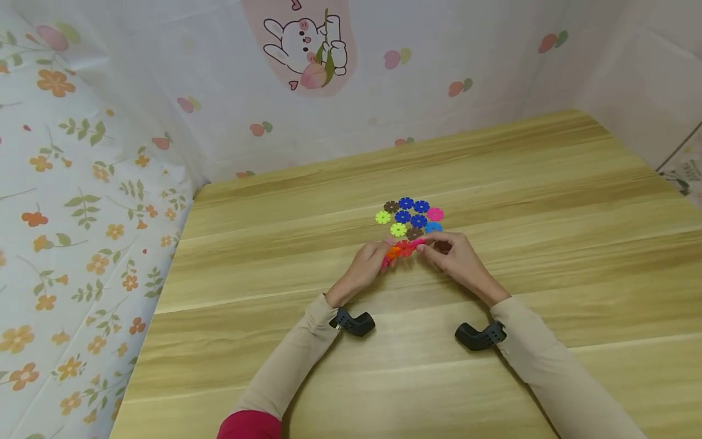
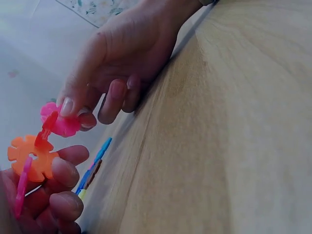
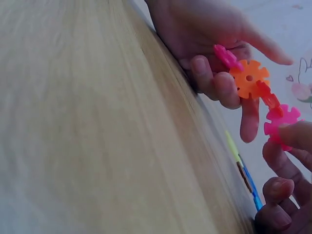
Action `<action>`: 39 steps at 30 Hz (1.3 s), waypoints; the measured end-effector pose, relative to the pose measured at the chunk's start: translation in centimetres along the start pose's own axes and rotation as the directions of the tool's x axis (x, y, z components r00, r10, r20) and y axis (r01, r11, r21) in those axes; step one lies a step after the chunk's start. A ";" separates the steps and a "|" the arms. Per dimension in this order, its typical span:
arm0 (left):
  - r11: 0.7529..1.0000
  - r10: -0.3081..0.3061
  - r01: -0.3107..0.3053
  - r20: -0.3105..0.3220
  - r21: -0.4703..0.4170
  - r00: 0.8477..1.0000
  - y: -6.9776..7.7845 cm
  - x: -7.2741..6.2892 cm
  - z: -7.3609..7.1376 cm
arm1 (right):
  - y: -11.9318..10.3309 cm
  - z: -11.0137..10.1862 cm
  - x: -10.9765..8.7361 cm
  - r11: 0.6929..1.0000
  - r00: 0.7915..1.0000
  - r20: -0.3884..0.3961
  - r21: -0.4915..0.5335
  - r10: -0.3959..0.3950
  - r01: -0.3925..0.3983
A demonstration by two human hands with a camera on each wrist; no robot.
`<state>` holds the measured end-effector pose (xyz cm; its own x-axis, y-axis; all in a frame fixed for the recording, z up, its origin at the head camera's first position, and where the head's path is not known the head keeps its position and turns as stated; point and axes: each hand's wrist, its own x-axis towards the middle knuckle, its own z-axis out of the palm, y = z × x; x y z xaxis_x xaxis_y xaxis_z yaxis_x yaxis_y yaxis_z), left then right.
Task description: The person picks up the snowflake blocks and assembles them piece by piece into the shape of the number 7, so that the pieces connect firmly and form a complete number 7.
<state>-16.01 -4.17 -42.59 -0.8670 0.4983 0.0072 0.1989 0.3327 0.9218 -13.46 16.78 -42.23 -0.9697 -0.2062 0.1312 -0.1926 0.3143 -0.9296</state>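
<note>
A short chain of notched plastic linking discs spans both hands above the table. My left hand (image 1: pixel 363 268) holds one end, its fingers curled behind the orange disc (image 2: pixel 19 152) and a pink disc (image 2: pixel 22 189); its thumb sticks out, off the discs, in the right wrist view. A red disc (image 2: pixel 46 130), set crosswise, joins the orange one to another pink disc (image 2: pixel 68 126). Thumb and index finger of my right hand (image 1: pixel 463 262) pinch that far pink disc. In the head view, parts of the chain are covered by the fingers.
Just beyond the hands lie several loose flat discs: blue (image 1: pixel 403 216), yellow-green (image 1: pixel 382 217), brown (image 1: pixel 391 207), pink (image 1: pixel 436 214) and light blue (image 1: pixel 433 227). They rest on a wood-grain table (image 1: pixel 263 244). A patterned white curtain (image 1: pixel 219 73) hangs behind the table.
</note>
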 end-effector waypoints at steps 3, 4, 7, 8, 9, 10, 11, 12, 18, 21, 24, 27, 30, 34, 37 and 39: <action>0.999 0.015 -0.015 0.009 -0.041 1.000 0.0 0.1 -0.1 | -1.3 -0.1 -0.3 0.999 1.000 -0.001 0.033 -0.001 0.001; 0.999 0.020 -0.020 0.010 -0.040 1.000 0.0 0.1 -0.1 | -1.7 -0.2 -0.4 0.999 1.000 -0.005 0.042 0.002 -0.001; 0.999 0.014 -0.014 0.019 -0.030 1.000 0.1 0.1 0.0 | -3.0 -0.3 -0.6 0.998 1.000 -0.027 0.066 0.005 -0.003; 1.000 0.008 -0.008 0.022 -0.026 1.000 0.1 0.1 0.0 | -3.1 -0.3 -0.6 0.997 0.999 -0.034 0.071 0.009 -0.006; 1.000 0.007 -0.006 0.023 -0.022 1.000 0.1 0.1 0.0 | -3.1 -0.3 -0.6 0.997 0.999 -0.040 0.072 0.008 -0.005; 1.000 0.007 -0.006 0.025 -0.020 1.000 0.1 0.1 0.1 | -3.0 -0.3 -0.6 0.998 0.999 -0.044 0.070 0.004 -0.001; 1.000 0.008 -0.007 0.028 -0.023 1.000 0.2 0.1 0.1 | -2.9 -0.3 -0.6 0.998 0.999 -0.049 0.067 -0.001 0.005; 0.999 0.013 -0.012 0.033 -0.031 0.999 0.2 0.1 0.2 | -2.6 -0.3 -0.5 0.998 0.999 -0.052 0.062 -0.002 0.005; 0.998 0.028 -0.026 0.030 -0.064 0.999 0.2 0.0 0.4 | 0.0 -0.1 0.1 0.999 0.998 -0.057 0.041 0.013 -0.010; 0.996 0.024 -0.022 0.021 -0.085 1.000 0.2 -0.1 0.2 | 0.2 0.0 0.1 1.000 0.999 -0.054 0.021 0.006 -0.005; 0.991 0.032 -0.027 0.040 -0.128 0.999 1.0 -0.3 -0.1 | -0.9 0.1 0.0 1.000 0.999 -0.046 -0.004 0.012 -0.012; 0.985 0.047 -0.037 0.057 -0.169 0.997 1.1 -0.2 -0.1 | -1.0 0.5 0.0 1.000 0.999 -0.047 -0.030 0.006 -0.008; 0.982 0.071 -0.058 0.068 -0.182 0.995 0.1 0.1 0.2 | -0.2 1.3 0.2 0.999 0.999 -0.035 -0.036 -0.026 0.024; 0.992 0.100 -0.097 0.033 -0.076 0.994 0.1 0.1 0.3 | -0.5 2.3 0.1 0.999 0.998 -0.044 0.005 -0.053 0.054; 0.995 0.097 -0.097 0.008 -0.007 0.995 0.2 0.1 0.4 | -0.4 2.4 0.2 0.995 0.994 -0.093 0.081 -0.054 0.062; 0.996 0.089 -0.089 0.007 -0.004 0.996 0.2 0.1 0.5 | -0.3 2.0 0.3 0.993 0.988 -0.136 0.081 -0.074 0.085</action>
<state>-15.83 -3.64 -42.58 -0.8424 0.5318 0.0867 0.2736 0.2836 0.9191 -13.41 14.74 -42.64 -0.9642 -0.1014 0.2450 -0.2619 0.2197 -0.9398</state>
